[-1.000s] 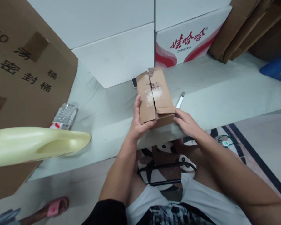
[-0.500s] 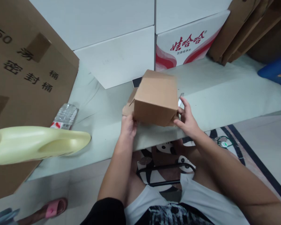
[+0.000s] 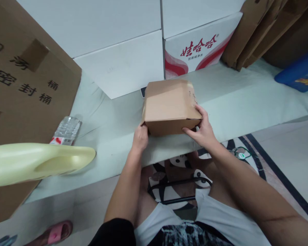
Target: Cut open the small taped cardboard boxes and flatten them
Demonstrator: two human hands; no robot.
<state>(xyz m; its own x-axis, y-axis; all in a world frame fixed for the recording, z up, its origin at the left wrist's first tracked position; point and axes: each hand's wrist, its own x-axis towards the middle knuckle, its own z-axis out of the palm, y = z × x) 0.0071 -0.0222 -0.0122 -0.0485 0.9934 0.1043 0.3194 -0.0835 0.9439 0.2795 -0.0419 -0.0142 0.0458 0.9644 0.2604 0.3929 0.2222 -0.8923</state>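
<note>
A small brown cardboard box (image 3: 169,102) is between my two hands, close to the front of the cloth-covered surface. At its near left corner my left hand (image 3: 140,137) is closed on the cardboard edge, with the fingertips partly hidden. My right hand (image 3: 201,127) grips the near right corner, thumb on the front face and index finger up along the right side. Some dark writing and a strip of tape show on the box's right side. Part of a dark flat object (image 3: 143,92) sticks out behind the box's far left corner.
A large printed carton (image 3: 36,78) stands at left. Before it are a pale yellow curved object (image 3: 53,159) and a crinkled clear plastic bottle (image 3: 66,131). White boxes (image 3: 123,65) line the back, flattened cardboard (image 3: 248,37) and a blue container (image 3: 297,77) the right. A pink-slippered foot shows lower left.
The box has turned and levelled between my hands, its loose left flap now folded out of sight. My right hand has closed onto its right corner. The view has shifted slightly.
</note>
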